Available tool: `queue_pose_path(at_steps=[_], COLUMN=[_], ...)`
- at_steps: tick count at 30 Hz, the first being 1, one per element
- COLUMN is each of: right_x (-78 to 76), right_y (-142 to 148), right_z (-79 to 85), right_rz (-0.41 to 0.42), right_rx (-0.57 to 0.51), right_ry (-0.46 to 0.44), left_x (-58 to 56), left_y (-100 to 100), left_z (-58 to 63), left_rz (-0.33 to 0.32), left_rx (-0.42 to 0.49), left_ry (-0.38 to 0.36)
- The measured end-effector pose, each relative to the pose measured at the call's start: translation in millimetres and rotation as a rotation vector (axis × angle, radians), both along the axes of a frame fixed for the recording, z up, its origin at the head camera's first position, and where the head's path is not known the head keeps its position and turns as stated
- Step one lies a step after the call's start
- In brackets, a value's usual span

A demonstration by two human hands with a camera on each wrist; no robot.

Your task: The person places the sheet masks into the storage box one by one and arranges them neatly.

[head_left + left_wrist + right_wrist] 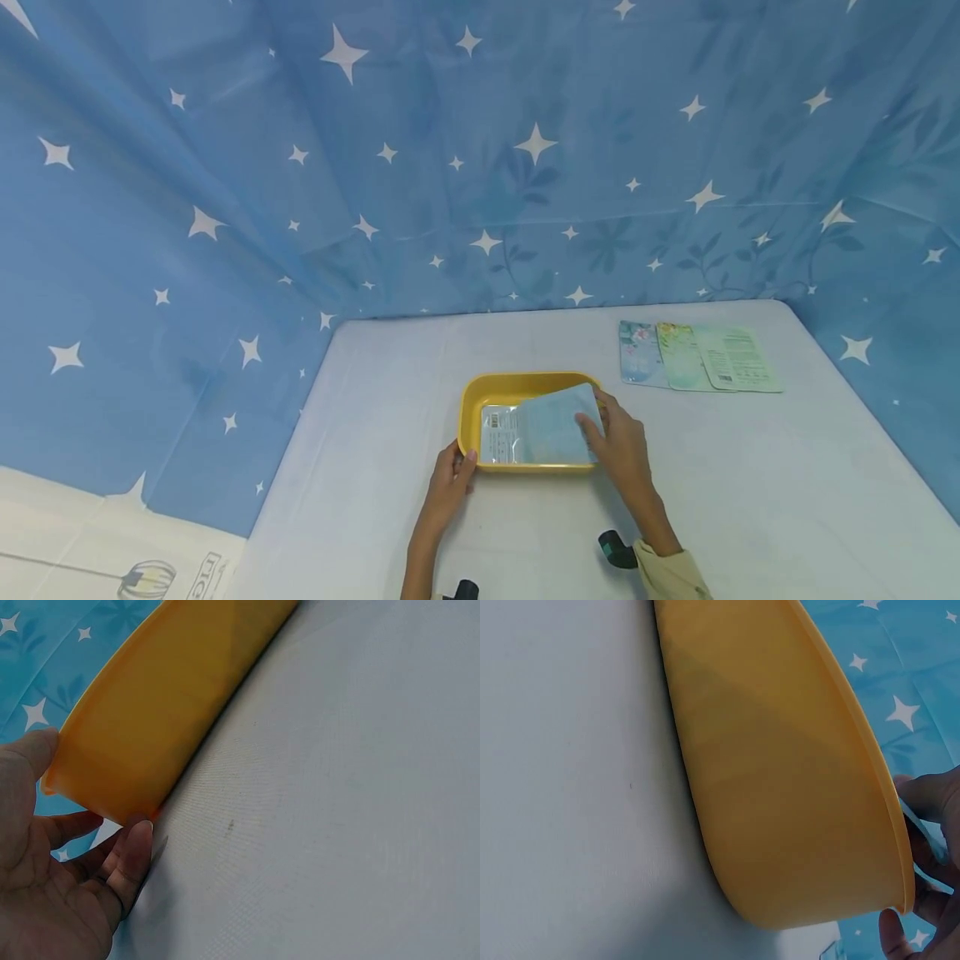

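Observation:
A yellow tray (525, 380) stands in the middle of the white table. A silvery packet (498, 433) with a printed label lies flat in it, and a light blue packet (558, 429) lies partly over that one, its right edge raised at the tray's right rim. My right hand (594, 425) holds that raised edge, fingers on top of the packet. My left hand (465, 458) grips the tray's near left corner, thumb on the rim. The left wrist view shows the left hand (60, 877) at the tray (165, 712) corner. In the right wrist view, only right fingertips (930, 847) show past the tray (780, 772) wall.
Three flat packets (697, 357) lie fanned out at the table's back right. A blue star-printed cloth (480, 167) hangs behind and to both sides. The white table (750, 500) ends at a left edge (292, 450) close to the tray.

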State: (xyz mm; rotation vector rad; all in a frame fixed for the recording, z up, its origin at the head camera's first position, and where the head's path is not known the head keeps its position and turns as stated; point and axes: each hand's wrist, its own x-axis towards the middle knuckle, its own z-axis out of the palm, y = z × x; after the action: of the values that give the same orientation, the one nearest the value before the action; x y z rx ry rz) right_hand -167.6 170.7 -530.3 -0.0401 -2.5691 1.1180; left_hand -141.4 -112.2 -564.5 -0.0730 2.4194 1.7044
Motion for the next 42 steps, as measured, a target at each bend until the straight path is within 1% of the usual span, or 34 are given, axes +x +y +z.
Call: queue_pose_path(at_steps=[7,9,12,14,15,16,19,21,23,25,28,30,35,37,38,39,42], right_x=[0.1,-0.7,-2.4,-3.7,-4.1,-4.6,-5.5,-4.8,-3.7,-2.6,-2.1,-2.8,-3.7,-3.5,-3.5,-3.5,-4.0], right_y=[-8,-9,-12,-14,-16,-17,-20,-22,-23,-23,-25,-26,-28,-29,-30,-30,-32], right_z=[2.5,2.2,1.8,2.4,3.2,4.0,5.4,5.5,4.4,3.0,2.3,3.0,5.8,6.8,7.0,7.3,7.2], right_rz=[0.006,0.001,-0.01,-0.012,-0.011,-0.011,0.004,0.023,0.044,0.059,0.067,0.064,0.054,0.049,0.046,0.044,0.034], right_rx=[0.065,0.089,0.13,0.157,0.171,0.185,0.231,0.26,0.289,0.311,0.325,0.332,0.377,0.393,0.398,0.398,0.382], right_ry=[-0.06,-0.063,-0.069,-0.073,-0.072,-0.081,-0.096,-0.127,-0.161,-0.191,-0.219,-0.228,-0.255,-0.259,-0.263,-0.264,-0.261], left_x=[0.1,3.1,8.9,10.8,10.0,8.2,1.8,-1.1,-2.0,-1.9,-0.5,1.0,7.0,9.3,9.9,9.0,5.5], left_y=[2,4,7,8,7,7,5,3,1,1,1,2,5,5,5,5,4], left_z=[1.2,12.0,35.0,45.4,43.6,38.9,16.9,4.6,-1.5,-4.5,-3.4,1.6,29.4,37.6,39.2,37.1,24.1], left_rz=[0.019,0.017,0.005,-0.004,-0.007,-0.001,0.005,0.007,0.002,-0.003,-0.007,-0.006,-0.014,-0.025,-0.031,-0.032,-0.024], left_rx=[-0.002,0.005,0.002,0.008,0.011,0.004,0.002,0.005,0.015,0.028,0.028,0.015,0.012,0.021,0.026,0.026,0.023], left_ry=[0.0,0.01,0.009,0.008,0.008,0.0,0.009,0.012,0.015,0.017,0.017,0.019,0.017,0.022,0.027,0.027,0.03])
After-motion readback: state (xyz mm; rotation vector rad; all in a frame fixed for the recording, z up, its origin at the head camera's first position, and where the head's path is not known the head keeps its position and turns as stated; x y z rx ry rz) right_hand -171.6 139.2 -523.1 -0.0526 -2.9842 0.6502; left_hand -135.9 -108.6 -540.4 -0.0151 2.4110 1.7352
